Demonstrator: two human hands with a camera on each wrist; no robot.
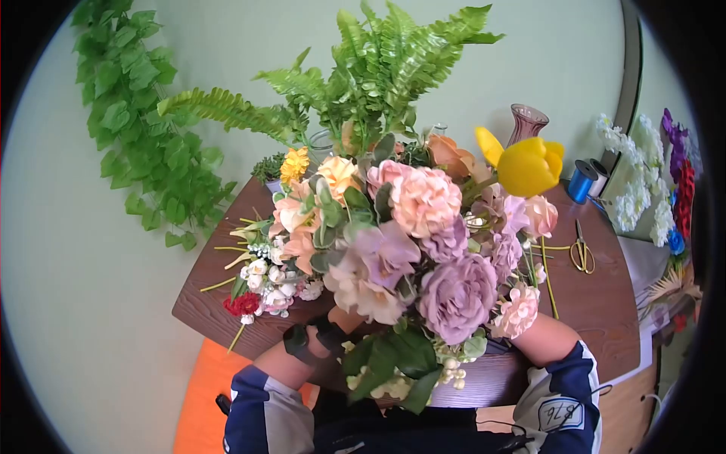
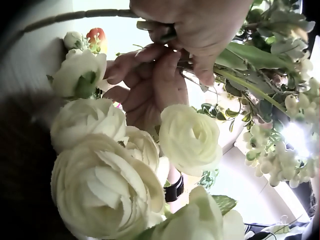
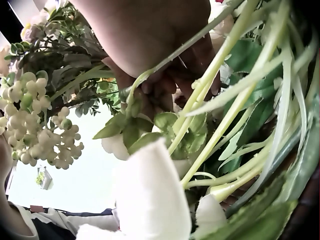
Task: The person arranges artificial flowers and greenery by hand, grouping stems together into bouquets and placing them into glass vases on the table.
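Note:
A large bouquet of pink, mauve, peach and white flowers (image 1: 457, 295) hides both hands in the head view; only the forearms show beneath it. In the left wrist view, the left hand (image 2: 200, 25) curls its fingers round the gathered stems, close against the right hand (image 2: 155, 87), whose fingers are bent at the same stems. Cream blooms (image 2: 107, 185) fill the lower left there. From the right wrist, the right hand (image 3: 155, 37) grips the stems at the top, with pale green stems (image 3: 250, 85) to its right and white berries (image 3: 40, 125) to its left.
A yellow tulip (image 1: 529, 168) leans out at the upper right. Scissors (image 1: 581, 253), a blue spool (image 1: 581, 181) and a pink glass vase (image 1: 527, 125) are on the right of the brown table (image 1: 605, 303). Small white and red flowers (image 1: 261, 284) lie left; a fern (image 1: 378, 76) stands behind.

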